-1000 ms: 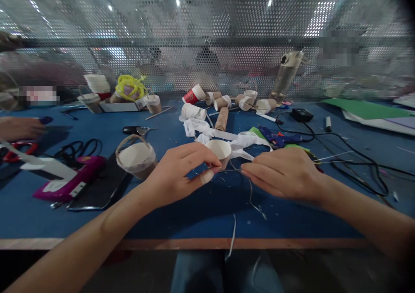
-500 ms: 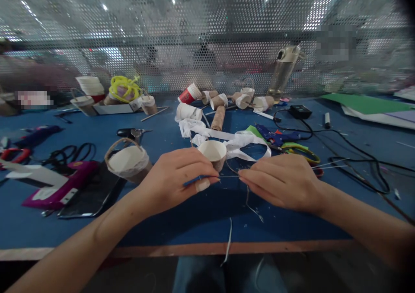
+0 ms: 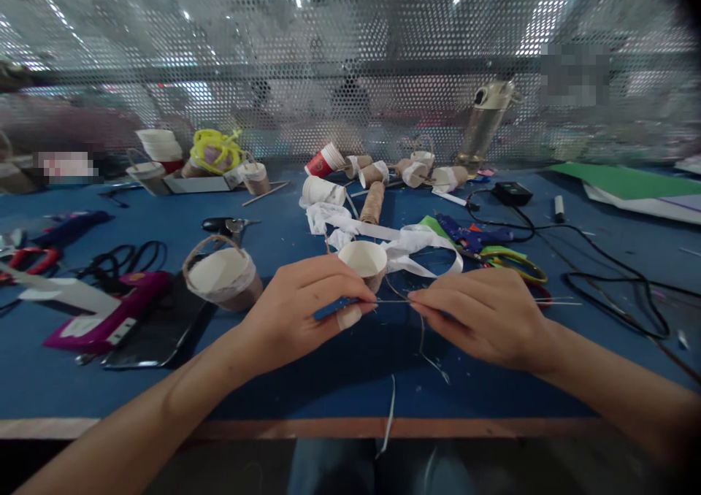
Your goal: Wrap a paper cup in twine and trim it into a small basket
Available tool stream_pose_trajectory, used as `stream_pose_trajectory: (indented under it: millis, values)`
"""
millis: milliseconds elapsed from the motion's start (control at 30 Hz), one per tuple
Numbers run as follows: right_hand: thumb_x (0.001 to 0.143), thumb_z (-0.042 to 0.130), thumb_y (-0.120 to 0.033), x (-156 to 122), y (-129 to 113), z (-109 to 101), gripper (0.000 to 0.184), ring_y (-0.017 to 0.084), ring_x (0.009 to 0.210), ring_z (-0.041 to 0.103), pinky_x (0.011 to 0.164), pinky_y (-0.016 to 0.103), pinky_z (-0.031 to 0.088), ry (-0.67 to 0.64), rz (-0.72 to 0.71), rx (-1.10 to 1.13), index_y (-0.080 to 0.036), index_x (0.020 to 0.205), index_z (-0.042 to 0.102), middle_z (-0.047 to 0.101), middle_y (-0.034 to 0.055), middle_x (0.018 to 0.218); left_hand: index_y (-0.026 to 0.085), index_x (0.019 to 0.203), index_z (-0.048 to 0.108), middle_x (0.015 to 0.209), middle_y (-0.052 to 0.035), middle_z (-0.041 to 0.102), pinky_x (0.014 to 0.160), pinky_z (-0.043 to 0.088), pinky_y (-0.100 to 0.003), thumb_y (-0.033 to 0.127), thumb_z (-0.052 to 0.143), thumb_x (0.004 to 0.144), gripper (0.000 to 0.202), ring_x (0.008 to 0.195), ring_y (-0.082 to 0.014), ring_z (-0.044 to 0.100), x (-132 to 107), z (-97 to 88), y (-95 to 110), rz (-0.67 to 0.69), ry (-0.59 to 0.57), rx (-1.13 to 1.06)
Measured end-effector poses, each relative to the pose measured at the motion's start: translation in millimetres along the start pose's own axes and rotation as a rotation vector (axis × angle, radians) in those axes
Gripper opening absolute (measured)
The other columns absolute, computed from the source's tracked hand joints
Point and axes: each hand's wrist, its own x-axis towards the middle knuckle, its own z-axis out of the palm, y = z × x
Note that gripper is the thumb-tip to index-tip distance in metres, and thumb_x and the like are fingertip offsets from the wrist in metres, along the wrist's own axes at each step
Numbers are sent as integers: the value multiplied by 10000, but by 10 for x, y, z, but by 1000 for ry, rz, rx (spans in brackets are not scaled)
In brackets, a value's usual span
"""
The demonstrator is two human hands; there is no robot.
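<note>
A thin pale strand (image 3: 393,302), string or wire, runs straight between my two hands. My left hand (image 3: 315,301) pinches it between thumb and fingertips; a pale band wraps the thumb. The fingertips of my right hand (image 3: 482,316) are closed on it too, and thin straight ends (image 3: 567,303) stick out beyond that hand. Just behind the fingers stands a small paper cup (image 3: 363,261) with a brown wrapped side. Brown twine (image 3: 423,342) trails from near the right fingertips onto the blue table.
A twine-handled cup (image 3: 222,276) stands left of my left hand. White ribbon (image 3: 419,245), scissors (image 3: 518,261) and a blue glue gun (image 3: 471,232) lie behind. Further back are a twine roll (image 3: 373,203), several small cups and a bottle (image 3: 485,126). A black cable (image 3: 613,316) curls at right.
The straight ends past my right hand have swung from slanting upward to nearly level. Both hands keep their pinch, with the strand still stretched between them. The view has shifted slightly.
</note>
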Motion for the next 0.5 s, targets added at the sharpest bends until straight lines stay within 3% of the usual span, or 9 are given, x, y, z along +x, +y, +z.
stream_pose_trajectory:
  millis: [233,500]
  values:
    - [969,627,-204,-3,7,4,62,104,637,658,552,254,411,2,8,12,-170,994,672,752,6,809,183,955,694,880,-26,747,797,570,-246,103,653,918,97,847,-144,699,-14,1,4,-61,23,-63]
    - [981,592,-210,-16,12,1,98,112,660,656,559,260,401,-34,18,31,-179,1015,678,738,7,810,194,961,701,897,-43,765,775,599,-285,170,667,939,48,824,-155,719,-6,-19,-10,51,45,85]
